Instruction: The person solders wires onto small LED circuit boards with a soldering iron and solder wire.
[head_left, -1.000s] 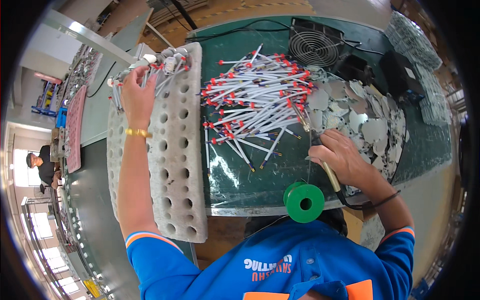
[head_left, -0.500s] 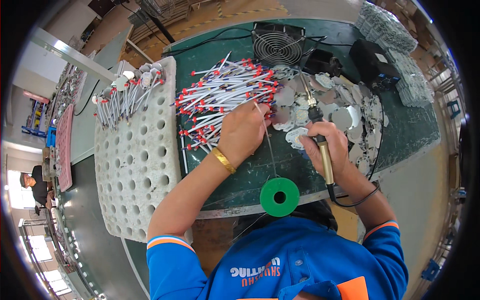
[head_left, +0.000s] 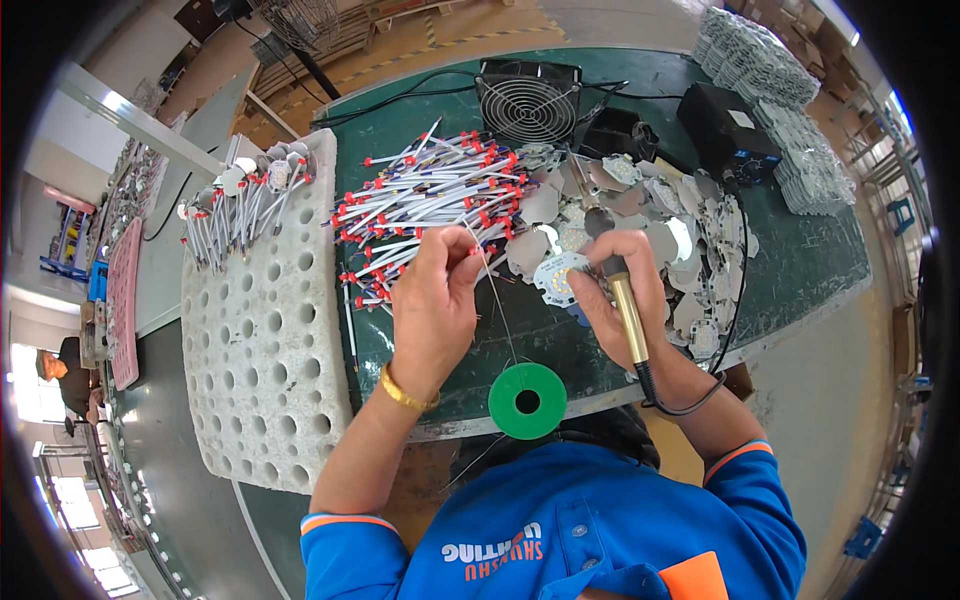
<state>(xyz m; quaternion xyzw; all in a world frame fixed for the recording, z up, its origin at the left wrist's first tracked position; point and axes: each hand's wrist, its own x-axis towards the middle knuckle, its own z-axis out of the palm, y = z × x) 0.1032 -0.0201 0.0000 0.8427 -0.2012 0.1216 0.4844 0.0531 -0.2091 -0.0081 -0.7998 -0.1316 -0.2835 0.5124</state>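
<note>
My left hand (head_left: 437, 300) is closed, its thumb and fingertips pinching a thin solder wire (head_left: 503, 318). The wire runs down to a green spool (head_left: 504, 402) at the table's front edge. In my right hand (head_left: 640, 285) lies a soldering iron (head_left: 629, 318) with a gold-coloured handle, its tip pointing away from me. Between that hand's thumb and fingers I also grip a flat, notched LED board (head_left: 556, 278) with yellowish spots in the middle. Just beyond my left hand is a heap of white-sleeved wires (head_left: 430, 200) with red ends.
Loose metal discs and boards (head_left: 690, 250) cover the table's right part. Behind stand a fan (head_left: 529, 108) and a black box (head_left: 728, 135) with cables; stacked boards (head_left: 755, 60) lie far right. A holed white foam block (head_left: 250, 330) carries wired discs on the left.
My left hand has drawn back left from the wire heap, still pinching the solder. The LED board in my right hand is now farther left and shows more of its face.
</note>
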